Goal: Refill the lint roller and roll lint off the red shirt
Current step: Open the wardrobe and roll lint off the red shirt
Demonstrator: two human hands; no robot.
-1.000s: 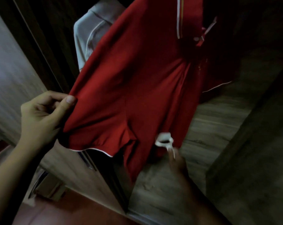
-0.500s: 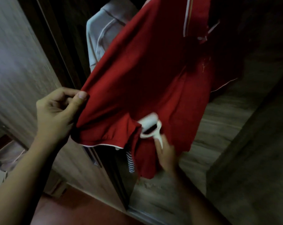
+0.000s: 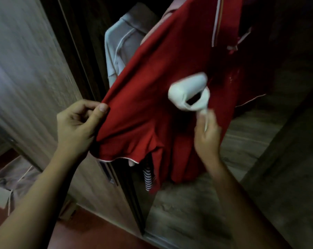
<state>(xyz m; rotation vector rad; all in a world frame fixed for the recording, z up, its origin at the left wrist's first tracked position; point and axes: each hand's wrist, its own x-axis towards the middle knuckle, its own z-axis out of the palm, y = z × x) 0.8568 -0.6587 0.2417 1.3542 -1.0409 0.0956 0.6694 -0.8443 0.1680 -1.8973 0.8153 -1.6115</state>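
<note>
The left hand (image 3: 76, 128) is pinching the side edge of the hanging red shirt (image 3: 152, 83) just above its hem, holding the cloth stretched out. The right hand (image 3: 207, 139) is gripping the handle of the white lint roller (image 3: 188, 92), whose blurred roll is lying against the shirt's middle. A grey garment (image 3: 121, 44) is hanging just behind the shirt.

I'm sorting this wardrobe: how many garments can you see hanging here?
3: the red shirt in front, a grey garment behind its upper left, a striped garment peeking below its hem. Others may be hidden in the dark.
</note>
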